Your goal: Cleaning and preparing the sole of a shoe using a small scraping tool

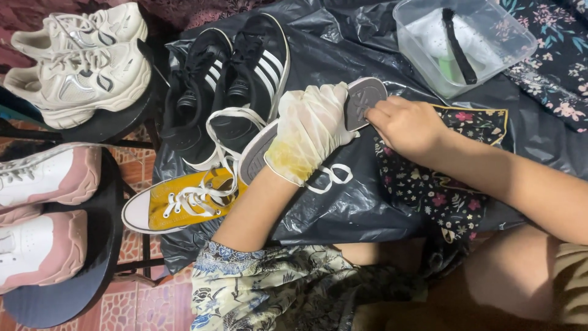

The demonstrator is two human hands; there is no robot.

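Black plastic sheet (367, 202) covers my lap, guarding it. My gloved left hand (309, 132) grips the grey insole (365, 98) at centre (steadying it), while my bare right hand (404, 125) pinches its far end.

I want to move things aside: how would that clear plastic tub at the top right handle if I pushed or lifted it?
The clear tub seems to hold liquid, so it would likely slosh. Its thin walls may flex. On the black plastic sheet it probably slides easily.

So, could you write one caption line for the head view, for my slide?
Gloved left hand holds a yellow sneaker sole-up while the bare right hand works at its grey sole, over black plastic sheeting.
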